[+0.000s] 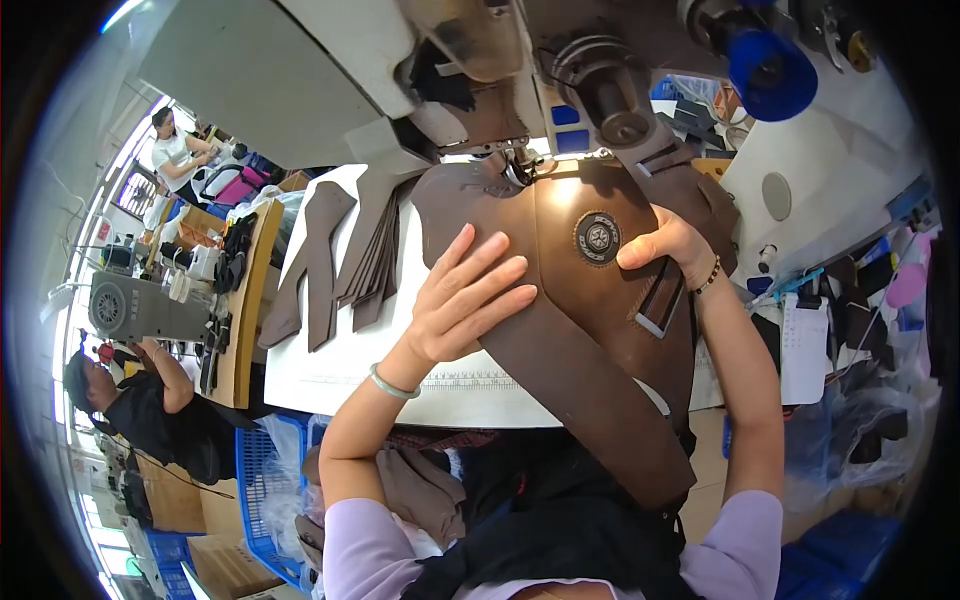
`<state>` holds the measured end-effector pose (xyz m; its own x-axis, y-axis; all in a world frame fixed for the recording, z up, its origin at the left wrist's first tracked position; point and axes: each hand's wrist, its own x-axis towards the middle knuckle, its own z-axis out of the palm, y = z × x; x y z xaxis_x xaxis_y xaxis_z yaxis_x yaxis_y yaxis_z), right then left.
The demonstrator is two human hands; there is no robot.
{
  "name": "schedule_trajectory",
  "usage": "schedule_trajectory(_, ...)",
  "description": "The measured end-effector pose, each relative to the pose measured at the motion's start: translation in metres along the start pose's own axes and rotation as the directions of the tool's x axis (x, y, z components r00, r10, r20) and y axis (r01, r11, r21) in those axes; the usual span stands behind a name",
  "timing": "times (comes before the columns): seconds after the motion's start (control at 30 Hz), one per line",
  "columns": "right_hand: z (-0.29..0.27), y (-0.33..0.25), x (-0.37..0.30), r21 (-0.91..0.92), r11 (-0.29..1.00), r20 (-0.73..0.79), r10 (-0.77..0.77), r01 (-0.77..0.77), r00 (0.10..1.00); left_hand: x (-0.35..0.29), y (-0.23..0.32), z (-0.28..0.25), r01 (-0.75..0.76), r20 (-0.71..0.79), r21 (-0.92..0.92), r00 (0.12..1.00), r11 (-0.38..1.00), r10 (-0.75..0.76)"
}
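A brown leather panel [570,290] lies under the presser foot [522,165] of a sewing machine [480,80]. A round black badge [598,238] is stitched onto it. From it a long brown leather strap [590,400] hangs over the table's front edge. My left hand [465,300] rests flat on the leather, its fingers stretched out and slightly spread. At the panel's right side my right hand [668,245] grips it, thumb on top close to the badge; the other fingers are hidden. Beside that hand is a slot with a pale edge [655,310].
Several cut brown leather strips [350,250] lie on the white table [450,395] to the left. A blue basket [262,490] with plastic stands below. Blue spools [770,75] hang at the upper right. Two other people [150,400] are at the left.
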<state>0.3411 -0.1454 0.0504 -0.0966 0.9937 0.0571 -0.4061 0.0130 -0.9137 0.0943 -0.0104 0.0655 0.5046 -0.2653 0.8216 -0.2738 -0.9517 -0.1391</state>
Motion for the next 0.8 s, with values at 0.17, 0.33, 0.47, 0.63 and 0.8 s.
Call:
schedule_trajectory(0.17, 0.012, -0.005, -0.001, 0.038, 0.999, -0.005, -0.037, 0.037, 0.999, -0.006, -0.002, -0.005, -0.042, 0.101, 0.048, 0.994, 0.998, 0.037)
schedule_trajectory(0.33, 0.004, 0.004, -0.003, 0.054, 0.997, -0.034, -0.050, 0.052, 0.998, -0.001, 0.002, -0.003, -0.055, 0.072, 0.099, 0.996, 0.994, 0.048)
schedule_trajectory(0.47, 0.007, 0.004, -0.002, 0.104, 0.993, -0.019, -0.044, 0.046, 0.999, -0.001, -0.001, 0.007, -0.167, 0.004, 0.214, 0.985, 0.962, 0.171)
schedule_trajectory(0.63, 0.004, 0.005, -0.003, 0.128, 0.991, 0.004, -0.039, 0.038, 0.999, 0.001, 0.000, 0.009, -0.192, -0.040, 0.237, 0.978, 0.952, 0.207)
schedule_trajectory(0.8, -0.005, 0.010, -0.003, 0.098, 0.994, 0.022, -0.044, 0.041, 0.999, 0.008, -0.001, 0.007, -0.242, -0.062, 0.221, 0.963, 0.945, 0.261)
